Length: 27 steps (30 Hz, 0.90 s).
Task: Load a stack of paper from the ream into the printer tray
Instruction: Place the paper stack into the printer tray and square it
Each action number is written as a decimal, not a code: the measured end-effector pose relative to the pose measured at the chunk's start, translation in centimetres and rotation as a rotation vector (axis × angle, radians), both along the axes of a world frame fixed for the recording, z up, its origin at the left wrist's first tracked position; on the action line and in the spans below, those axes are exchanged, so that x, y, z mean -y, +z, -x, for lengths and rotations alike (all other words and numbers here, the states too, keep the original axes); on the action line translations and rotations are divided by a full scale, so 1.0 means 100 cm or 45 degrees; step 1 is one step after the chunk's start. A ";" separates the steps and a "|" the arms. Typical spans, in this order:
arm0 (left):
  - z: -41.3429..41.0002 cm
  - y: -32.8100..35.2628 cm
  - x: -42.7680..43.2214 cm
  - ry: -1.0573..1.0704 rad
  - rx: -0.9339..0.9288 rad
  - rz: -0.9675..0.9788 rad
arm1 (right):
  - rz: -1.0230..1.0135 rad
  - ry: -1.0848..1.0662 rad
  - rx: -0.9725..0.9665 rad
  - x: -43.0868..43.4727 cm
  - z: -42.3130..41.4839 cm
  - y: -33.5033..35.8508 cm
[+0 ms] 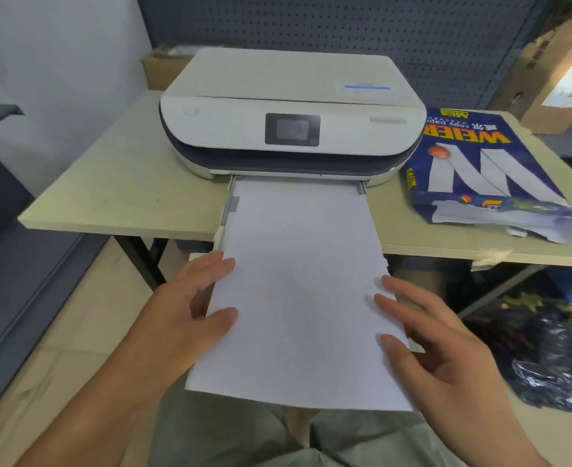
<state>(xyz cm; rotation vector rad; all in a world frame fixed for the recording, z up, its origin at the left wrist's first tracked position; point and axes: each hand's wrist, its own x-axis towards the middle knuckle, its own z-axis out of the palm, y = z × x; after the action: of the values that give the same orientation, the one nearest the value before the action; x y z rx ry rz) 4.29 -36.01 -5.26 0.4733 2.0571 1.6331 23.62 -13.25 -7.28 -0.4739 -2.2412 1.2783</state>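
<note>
A white printer [291, 106] sits on a pale table [116, 183]. Its tray [228, 210] is pulled out toward me over the table's front edge. A white stack of paper [298, 291] lies lengthwise in the tray, its far end at the printer's slot and its near end sticking out over my lap. My left hand [190, 298] grips the stack's left edge, thumb on top. My right hand [436, 335] holds the right edge, fingers spread along it. The opened blue ream wrapper [486, 173] lies on the table to the right of the printer.
Cardboard boxes stand behind the printer [163, 69] and at the far right [557, 72]. A dark pegboard wall [345, 25] is at the back. A black plastic bag [554, 358] lies on the floor at right. A dark shelf [5, 203] is at left.
</note>
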 end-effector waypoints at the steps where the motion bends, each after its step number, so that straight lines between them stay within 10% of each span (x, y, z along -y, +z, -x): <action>1: -0.001 0.000 0.002 0.007 0.014 -0.008 | 0.035 0.010 0.007 0.001 -0.001 0.000; 20: 0.006 0.001 0.005 0.088 0.187 -0.166 | 0.342 0.019 -0.023 0.000 0.013 0.001; 27: 0.001 -0.008 0.018 0.139 -0.180 -0.009 | 0.114 0.237 0.141 -0.006 -0.003 0.003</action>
<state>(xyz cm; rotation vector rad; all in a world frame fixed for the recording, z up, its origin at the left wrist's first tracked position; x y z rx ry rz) 4.16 -37.81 -6.01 0.5002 2.2160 1.7146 23.96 -12.69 -6.93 -0.3841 -2.3739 1.4844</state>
